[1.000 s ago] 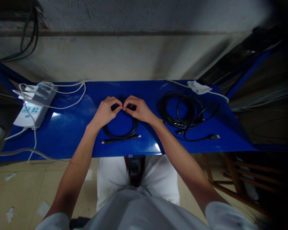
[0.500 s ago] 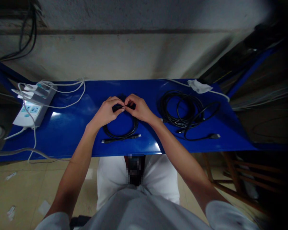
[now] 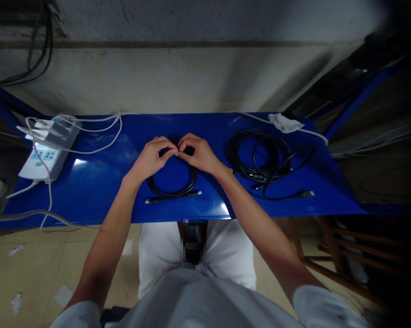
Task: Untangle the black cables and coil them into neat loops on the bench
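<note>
Centrally, the left hand (image 3: 156, 157) and right hand (image 3: 196, 152) meet over the far side of the coiled black cable (image 3: 173, 195), thumb and forefinger of each pressed together. Whether a strand or tie is pinched between the fingertips cannot be determined. The coil lies on the blue table (image 3: 99, 191), its two plug ends at the near side, pointing left and right. The larger cable bundle (image 3: 260, 175) lies to the right, beside the right forearm. A white power strip (image 3: 43, 161), with adapters (image 3: 48, 132) plugged in, occupies the table's left end.
</note>
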`<state>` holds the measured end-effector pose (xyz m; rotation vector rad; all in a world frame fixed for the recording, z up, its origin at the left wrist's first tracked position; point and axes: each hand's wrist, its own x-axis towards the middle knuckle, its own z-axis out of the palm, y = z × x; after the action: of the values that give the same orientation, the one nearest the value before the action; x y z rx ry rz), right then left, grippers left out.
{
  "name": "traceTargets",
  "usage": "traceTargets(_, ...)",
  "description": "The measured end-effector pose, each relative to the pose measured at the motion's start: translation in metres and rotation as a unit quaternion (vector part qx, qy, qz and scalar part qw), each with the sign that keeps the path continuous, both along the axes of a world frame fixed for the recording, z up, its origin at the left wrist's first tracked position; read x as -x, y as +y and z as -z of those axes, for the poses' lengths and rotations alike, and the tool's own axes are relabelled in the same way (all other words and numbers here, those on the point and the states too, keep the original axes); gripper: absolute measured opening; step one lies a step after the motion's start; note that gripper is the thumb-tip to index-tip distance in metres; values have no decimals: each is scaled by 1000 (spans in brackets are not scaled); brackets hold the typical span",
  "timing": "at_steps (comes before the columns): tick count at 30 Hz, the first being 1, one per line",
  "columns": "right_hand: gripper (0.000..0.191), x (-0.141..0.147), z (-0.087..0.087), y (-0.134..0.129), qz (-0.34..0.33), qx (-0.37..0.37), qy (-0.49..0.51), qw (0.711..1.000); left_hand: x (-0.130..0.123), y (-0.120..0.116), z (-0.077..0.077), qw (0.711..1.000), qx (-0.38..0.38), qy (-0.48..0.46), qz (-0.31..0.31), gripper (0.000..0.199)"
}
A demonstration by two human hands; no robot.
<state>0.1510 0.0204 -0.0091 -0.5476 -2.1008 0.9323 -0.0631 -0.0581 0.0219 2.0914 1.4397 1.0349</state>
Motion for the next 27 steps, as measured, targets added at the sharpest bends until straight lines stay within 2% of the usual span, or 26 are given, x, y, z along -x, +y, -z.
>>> traceTargets(7, 10, -2, -3, -3, -23, -21, 1, 1000, -1, 0, 2, 1000, 1, 12, -9, 12)
traceTargets(13, 15, -5, -5, -3, -39, -29, 12, 999, 1, 1, 4, 1000, 3, 9, -12, 10)
traceTargets(20, 15, -4, 0, 0, -33, 0, -7, 999, 3, 2, 4, 1000, 14, -1, -2, 8)
traceTargets(27, 12, -1, 4, -1, -22, -22, -36, 999, 2, 1, 4, 1000, 12, -5, 2, 6)
